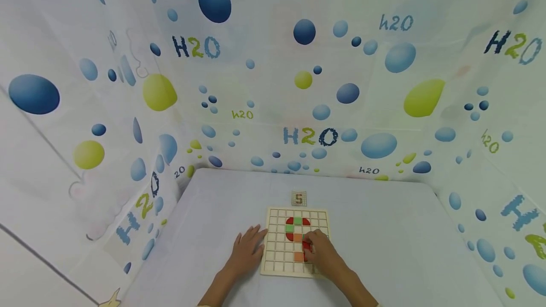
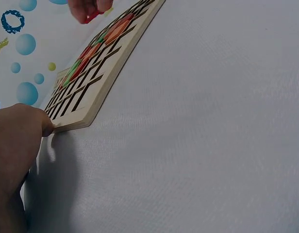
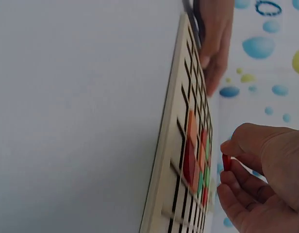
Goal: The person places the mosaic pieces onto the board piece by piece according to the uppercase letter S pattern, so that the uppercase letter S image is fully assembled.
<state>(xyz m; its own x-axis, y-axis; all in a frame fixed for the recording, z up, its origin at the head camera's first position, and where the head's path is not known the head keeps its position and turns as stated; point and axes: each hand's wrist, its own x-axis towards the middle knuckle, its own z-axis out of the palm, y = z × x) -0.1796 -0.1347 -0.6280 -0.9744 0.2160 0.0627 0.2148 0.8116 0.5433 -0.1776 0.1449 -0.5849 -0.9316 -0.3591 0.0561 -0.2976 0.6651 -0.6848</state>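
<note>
A pale wooden grid board lies on the table, with red, green and orange pieces in several of its cells. My left hand touches the board's left edge, fingers extended. Over the right part of the board is my right hand. In the right wrist view it pinches a small red tile between thumb and fingers, held above the grid. An orange square and a green square sit in the board's cells. My right hand hides some cells on the right in the head view.
A small patterned card with a figure like a 5 or S lies just behind the board. The white table reaches to a curtain printed with bubbles and H2O lettering at the back and sides.
</note>
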